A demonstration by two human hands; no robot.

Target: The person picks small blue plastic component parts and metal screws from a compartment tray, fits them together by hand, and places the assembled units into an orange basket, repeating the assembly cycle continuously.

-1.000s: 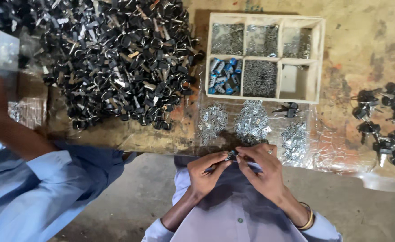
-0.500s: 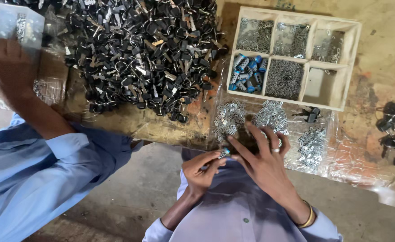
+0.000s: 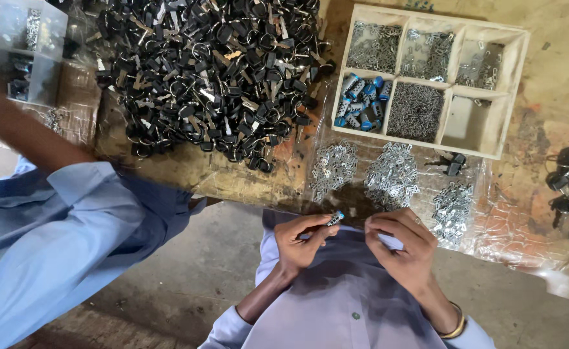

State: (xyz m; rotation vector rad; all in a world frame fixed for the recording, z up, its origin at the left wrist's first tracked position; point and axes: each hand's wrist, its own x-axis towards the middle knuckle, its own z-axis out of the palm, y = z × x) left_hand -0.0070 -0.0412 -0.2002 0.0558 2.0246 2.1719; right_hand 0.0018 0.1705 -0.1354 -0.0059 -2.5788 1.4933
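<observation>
Left grip: left hand pinched shut on a small silver metal cylinder with a blue end cap, held at the fingertips just above the lap.
Right grip: right hand curled just beside the left, fingertips drawn together; whether a small part sits between them, cannot tell.
Held thing: tilted, blue end up and away from the left grip, clear of the surface.
Step in hand: judged as fitting a small piece to the cylinder, both grips close in front of the chest.
Next move: probably calls for a fine, steady meeting of the right fingertips with the cylinder's end, left grip kept firm.
Just beyond the grips: three loose heaps of small flat silver metal pieces on clear plastic sheeting over the worn wooden surface.
Farther out: pale wooden tray with six compartments, one holding more blue-capped cylinders, others silver pins and springs.
Far left of the grips: large pile of black-headed keys.
Beside: another person's light blue sleeve, arm reaching toward a clear plastic box.
</observation>
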